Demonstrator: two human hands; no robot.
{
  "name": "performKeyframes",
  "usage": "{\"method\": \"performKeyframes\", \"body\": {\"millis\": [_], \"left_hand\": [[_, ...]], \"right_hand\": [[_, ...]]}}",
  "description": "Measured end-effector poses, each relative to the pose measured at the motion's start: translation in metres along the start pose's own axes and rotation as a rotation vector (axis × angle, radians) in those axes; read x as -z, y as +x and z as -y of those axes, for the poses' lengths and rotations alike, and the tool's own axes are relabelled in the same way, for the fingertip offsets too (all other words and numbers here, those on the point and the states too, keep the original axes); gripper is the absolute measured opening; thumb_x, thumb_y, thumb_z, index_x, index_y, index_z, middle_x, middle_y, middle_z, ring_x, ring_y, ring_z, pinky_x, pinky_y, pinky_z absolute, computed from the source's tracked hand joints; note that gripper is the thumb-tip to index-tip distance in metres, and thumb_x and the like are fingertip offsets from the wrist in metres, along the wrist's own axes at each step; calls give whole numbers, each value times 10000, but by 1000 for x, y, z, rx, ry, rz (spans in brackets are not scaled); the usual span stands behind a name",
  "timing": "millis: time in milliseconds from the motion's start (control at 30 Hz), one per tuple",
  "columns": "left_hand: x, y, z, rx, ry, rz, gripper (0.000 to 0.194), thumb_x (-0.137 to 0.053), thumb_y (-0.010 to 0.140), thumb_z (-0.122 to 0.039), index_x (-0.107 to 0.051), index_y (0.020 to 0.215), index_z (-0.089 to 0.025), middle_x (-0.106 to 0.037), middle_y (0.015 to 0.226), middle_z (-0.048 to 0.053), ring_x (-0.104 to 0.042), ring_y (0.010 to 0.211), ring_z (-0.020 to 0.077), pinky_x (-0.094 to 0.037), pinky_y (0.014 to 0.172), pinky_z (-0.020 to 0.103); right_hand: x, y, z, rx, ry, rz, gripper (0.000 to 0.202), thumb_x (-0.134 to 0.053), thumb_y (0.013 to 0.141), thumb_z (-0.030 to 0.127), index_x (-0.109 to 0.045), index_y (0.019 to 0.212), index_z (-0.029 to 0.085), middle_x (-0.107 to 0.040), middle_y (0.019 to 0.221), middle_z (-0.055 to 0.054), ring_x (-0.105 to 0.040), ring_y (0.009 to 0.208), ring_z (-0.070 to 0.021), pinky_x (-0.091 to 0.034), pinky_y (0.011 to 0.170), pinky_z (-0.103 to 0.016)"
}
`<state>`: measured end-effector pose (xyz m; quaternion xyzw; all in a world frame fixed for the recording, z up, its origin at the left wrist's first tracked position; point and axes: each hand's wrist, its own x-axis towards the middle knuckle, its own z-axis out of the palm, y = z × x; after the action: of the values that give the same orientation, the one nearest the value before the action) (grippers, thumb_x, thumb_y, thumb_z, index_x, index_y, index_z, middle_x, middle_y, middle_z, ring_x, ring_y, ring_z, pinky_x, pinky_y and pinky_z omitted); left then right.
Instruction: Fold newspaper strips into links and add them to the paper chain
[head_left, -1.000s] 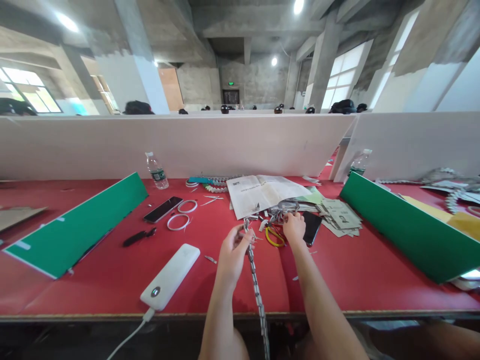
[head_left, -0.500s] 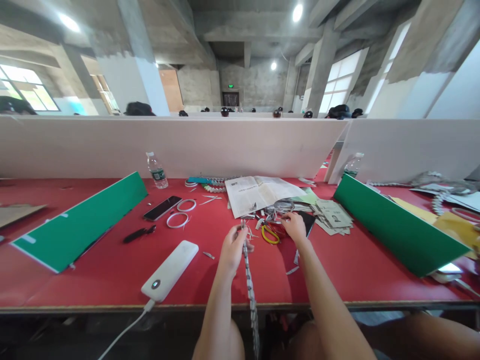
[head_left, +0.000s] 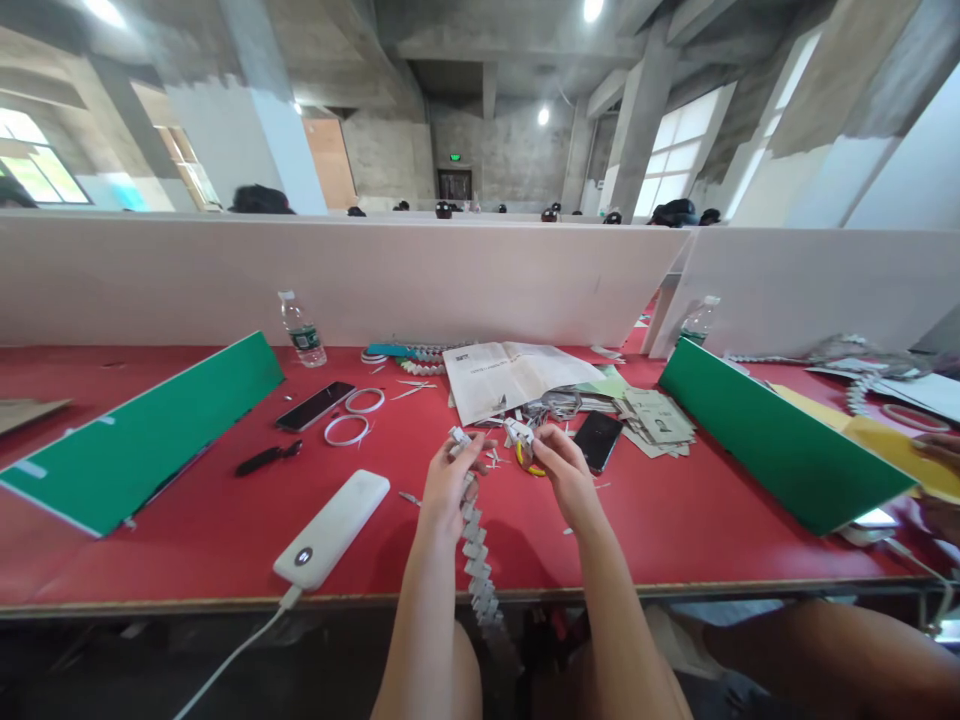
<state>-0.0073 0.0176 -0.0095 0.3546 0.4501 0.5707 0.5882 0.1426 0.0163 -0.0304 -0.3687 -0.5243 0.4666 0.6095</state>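
A zigzag chain of folded paper (head_left: 477,560) hangs from my left hand (head_left: 448,482), whose fingers are closed on its upper end. The chain runs down over the table's front edge towards my lap. My right hand (head_left: 564,468) pinches a small folded white paper strip (head_left: 517,432), held a little apart from the chain. Behind those fingers, yellow handles (head_left: 529,462) of a tool show in part; its kind is hidden. Small paper scraps (head_left: 493,458) lie between the hands. A black phone (head_left: 598,441) rests right of my right hand.
A newspaper (head_left: 510,380) covers loose strips at the back, beside stacked paper pieces (head_left: 658,420). On the left are a power bank (head_left: 334,525) with cable, another phone (head_left: 315,406), white rings (head_left: 347,430) and a bottle (head_left: 302,335). Green dividers (head_left: 780,440) flank; another person's hand (head_left: 937,450) is far right.
My right hand has come from the pile back towards my left hand, now with a folded strip in its fingers. The chain has turned its flat zigzag side up. Another person's hand has appeared at right.
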Motion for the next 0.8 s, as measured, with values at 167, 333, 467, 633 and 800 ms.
{"method": "performKeyframes", "body": {"millis": [167, 333, 467, 633, 800], "left_hand": [[3, -2, -2, 19, 25, 32, 378, -763, 567, -357, -573, 821, -152, -618, 692, 2, -529, 478, 64, -219, 306, 135], [-4, -4, 2, -19, 69, 20, 414, -792, 521, -278, -581, 848, -135, -594, 639, -16, -515, 466, 66, -223, 301, 139], [-5, -5, 3, -40, 26, 45, 399, -790, 535, -252, -585, 856, -134, -584, 650, -25, -469, 441, 45, -241, 310, 144], [-7, -7, 2, -1, -16, 109, 373, -787, 539, -253, -594, 838, -140, -563, 589, -40, -417, 409, 31, -236, 326, 144], [-10, -9, 2, 43, -29, 146, 352, -769, 571, -277, -593, 843, -138, -526, 545, -51, -412, 403, 36, -252, 326, 147]], "right_hand": [[0, -11, -6, 34, -129, 81, 150, -579, 814, 334, -567, 767, 193, -511, 692, 13, -470, 667, -127, -380, 634, -240], [1, -23, -15, 34, -185, 80, 139, -589, 813, 324, -620, 822, 189, -565, 769, -19, -510, 736, -151, -411, 689, -267], [7, -24, -13, 23, -133, 32, 211, -617, 795, 315, -610, 983, 220, -559, 779, -9, -522, 737, -152, -434, 699, -273], [15, -21, -8, -42, -69, 87, 184, -602, 802, 354, -625, 916, 212, -589, 798, -22, -555, 770, -168, -453, 731, -289], [9, -23, -2, -50, 31, 173, 122, -558, 841, 341, -576, 830, 221, -551, 783, 2, -535, 776, -147, -438, 764, -278]]}}
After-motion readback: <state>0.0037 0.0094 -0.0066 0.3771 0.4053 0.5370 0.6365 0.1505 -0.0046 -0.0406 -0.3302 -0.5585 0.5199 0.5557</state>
